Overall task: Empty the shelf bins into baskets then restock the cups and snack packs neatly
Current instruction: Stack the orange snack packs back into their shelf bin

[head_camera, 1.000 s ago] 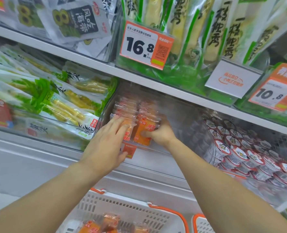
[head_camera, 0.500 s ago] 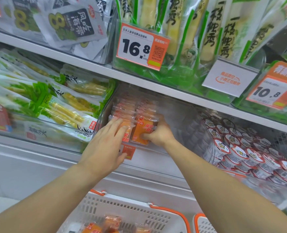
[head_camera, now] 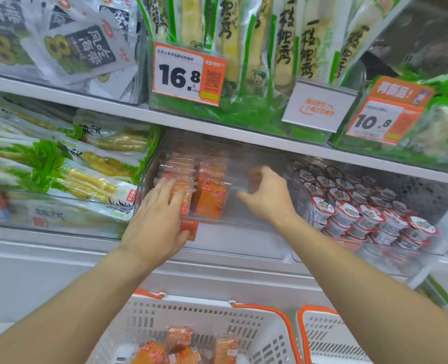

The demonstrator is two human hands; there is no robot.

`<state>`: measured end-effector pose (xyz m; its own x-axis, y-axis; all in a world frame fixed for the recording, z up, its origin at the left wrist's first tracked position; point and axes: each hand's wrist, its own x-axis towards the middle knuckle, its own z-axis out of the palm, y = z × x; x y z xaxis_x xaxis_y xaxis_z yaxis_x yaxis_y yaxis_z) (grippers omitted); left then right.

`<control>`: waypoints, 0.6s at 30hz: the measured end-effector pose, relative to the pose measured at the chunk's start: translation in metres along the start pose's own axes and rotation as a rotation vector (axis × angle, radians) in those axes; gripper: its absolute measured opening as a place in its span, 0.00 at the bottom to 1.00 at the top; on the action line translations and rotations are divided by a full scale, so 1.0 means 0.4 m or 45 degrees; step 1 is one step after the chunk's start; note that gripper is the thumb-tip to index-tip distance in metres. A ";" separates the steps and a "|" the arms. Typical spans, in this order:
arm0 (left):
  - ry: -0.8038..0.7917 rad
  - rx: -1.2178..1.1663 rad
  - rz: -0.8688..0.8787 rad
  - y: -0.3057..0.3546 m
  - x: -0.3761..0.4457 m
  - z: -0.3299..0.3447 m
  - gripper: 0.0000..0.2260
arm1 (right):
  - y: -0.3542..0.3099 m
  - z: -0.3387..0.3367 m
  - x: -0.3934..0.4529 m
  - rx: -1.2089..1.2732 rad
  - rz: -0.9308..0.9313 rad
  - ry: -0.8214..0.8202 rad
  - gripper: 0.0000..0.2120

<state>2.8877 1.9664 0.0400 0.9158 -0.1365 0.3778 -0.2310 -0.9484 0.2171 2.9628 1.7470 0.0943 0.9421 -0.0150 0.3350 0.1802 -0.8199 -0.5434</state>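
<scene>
Orange snack packs (head_camera: 209, 199) are standing in the clear bin (head_camera: 257, 164); left hand (head_camera: 156, 223) is pressing them at 9 o'clock, fingers straight and together; right hand (head_camera: 268, 198) is hovering at 3 o'clock, fingers loosely curled, gripping nothing

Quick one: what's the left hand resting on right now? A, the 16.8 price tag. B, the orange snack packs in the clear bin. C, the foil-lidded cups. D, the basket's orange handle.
B: the left hand lies with straight fingers on the front of the orange snack packs in the clear bin, well left of the cups.
</scene>
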 end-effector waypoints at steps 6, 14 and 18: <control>0.368 -0.279 0.316 0.093 -0.037 -0.020 0.09 | 0.102 -0.006 -0.305 0.245 -0.299 -0.426 0.06; -1.255 -0.200 -0.023 0.161 -0.365 0.341 0.21 | 0.441 0.167 -0.631 -0.608 0.155 -1.657 0.47; -1.410 -0.419 -0.295 0.194 -0.585 0.470 0.36 | 0.477 0.182 -0.699 -0.797 -0.010 -1.585 0.44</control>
<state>2.7173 1.8708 -0.2007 0.6956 -0.2980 -0.6538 0.0534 -0.8860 0.4606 2.7544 1.6365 -0.1592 0.6306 0.2329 -0.7403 0.3430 -0.9393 -0.0033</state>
